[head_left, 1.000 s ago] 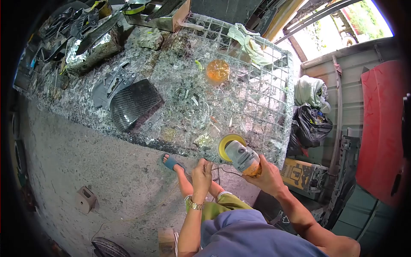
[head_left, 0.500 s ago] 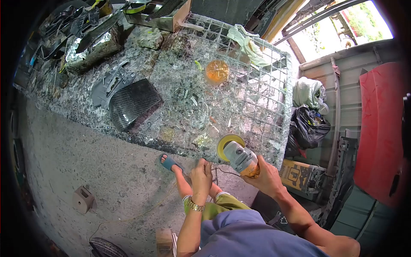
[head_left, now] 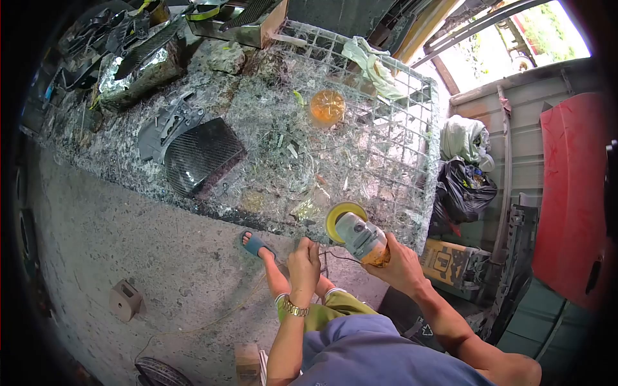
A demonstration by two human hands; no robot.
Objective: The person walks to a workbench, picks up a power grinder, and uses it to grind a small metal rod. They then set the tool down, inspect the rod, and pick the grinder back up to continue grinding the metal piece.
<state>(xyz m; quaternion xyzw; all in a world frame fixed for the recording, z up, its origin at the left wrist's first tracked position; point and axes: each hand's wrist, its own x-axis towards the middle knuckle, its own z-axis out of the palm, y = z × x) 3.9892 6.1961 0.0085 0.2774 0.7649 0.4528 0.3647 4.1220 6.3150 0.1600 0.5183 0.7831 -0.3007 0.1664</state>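
Observation:
My right hand (head_left: 400, 264) is wrapped round the body of an angle grinder (head_left: 364, 239), which has a grey metal head and an orange housing. Its round yellow-rimmed disc (head_left: 334, 222) is over the near edge of the work table (head_left: 380, 161). To the left of the grinder, my left hand (head_left: 302, 265) is closed with fingers and thumb together, close to the table edge. What it pinches, if anything, is too small to make out. A curved carbon-fibre part (head_left: 203, 154) lies on the table beside a grey bracket-like part (head_left: 168, 127).
On the table stand an orange-filled round container (head_left: 327, 107) and a pale cloth (head_left: 370, 64). Dark parts crowd the far left around a foil-wrapped block (head_left: 138, 71). A dark cord (head_left: 341, 258) runs by the grinder. Bags (head_left: 465, 183) and a red panel (head_left: 570, 193) stand right.

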